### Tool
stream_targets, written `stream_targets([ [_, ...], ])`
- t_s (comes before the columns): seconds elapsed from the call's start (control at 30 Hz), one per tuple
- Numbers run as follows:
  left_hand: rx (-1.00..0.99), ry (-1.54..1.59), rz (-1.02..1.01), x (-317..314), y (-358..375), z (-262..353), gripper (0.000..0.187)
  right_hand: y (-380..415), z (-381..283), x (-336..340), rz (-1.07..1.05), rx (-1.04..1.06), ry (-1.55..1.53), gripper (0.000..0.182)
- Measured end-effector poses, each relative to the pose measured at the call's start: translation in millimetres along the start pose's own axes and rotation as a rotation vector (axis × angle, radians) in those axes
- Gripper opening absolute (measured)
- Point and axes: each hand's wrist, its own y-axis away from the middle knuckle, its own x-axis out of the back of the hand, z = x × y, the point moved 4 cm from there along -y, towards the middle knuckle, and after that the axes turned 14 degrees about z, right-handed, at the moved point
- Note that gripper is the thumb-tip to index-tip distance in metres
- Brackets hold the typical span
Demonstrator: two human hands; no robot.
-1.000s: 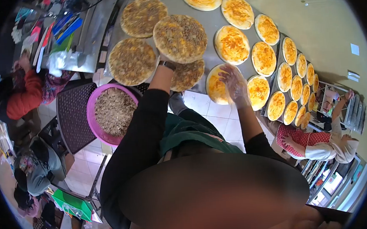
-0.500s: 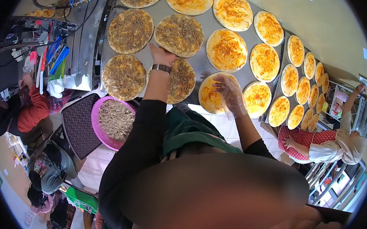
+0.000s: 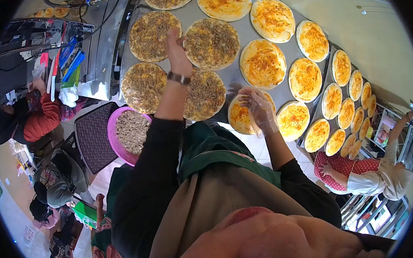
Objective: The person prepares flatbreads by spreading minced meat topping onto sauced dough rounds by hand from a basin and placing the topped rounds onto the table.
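Observation:
My left hand [image 3: 178,54], bare with a dark watch at the wrist, reaches forward with fingers stretched out. It is between two flatbreads with minced topping, one to the left [image 3: 153,35] and one to the right [image 3: 212,43]. A further minced-topping flatbread [image 3: 205,95] lies beside my left forearm. In a clear plastic glove, my right hand [image 3: 261,110] is over a flatbread with orange-red topping [image 3: 241,116] at the near table edge, partly covering it. Its fingers are loosely bent and apart.
The metal table [image 3: 165,65] carries several more topped flatbreads, continuing in rows to the right. A pink basin [image 3: 115,130] of minced filling sits by a dark woven chair [image 3: 93,136]. One person [image 3: 45,117] works at the left, another [image 3: 375,175] at the right.
My left hand has left the near edge of the right-hand minced flatbread and moved forward into the gap. The view has shifted slightly; my right hand stays over the same flatbread.

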Motion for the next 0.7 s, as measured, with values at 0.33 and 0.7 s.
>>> stream_targets([
  [0.33, 0.371, -0.33, -0.272, -122.7, -109.2, -5.3, 0.064, 18.6, -13.7, 12.5, 0.017, -0.014, -0.016, 0.039],
  [0.7, 0.395, 0.408, -0.374, -189.1, -124.1, -49.7, 0.04, 24.0, -9.6, 46.5, 0.081, 0.014, -0.112, 0.039],
])
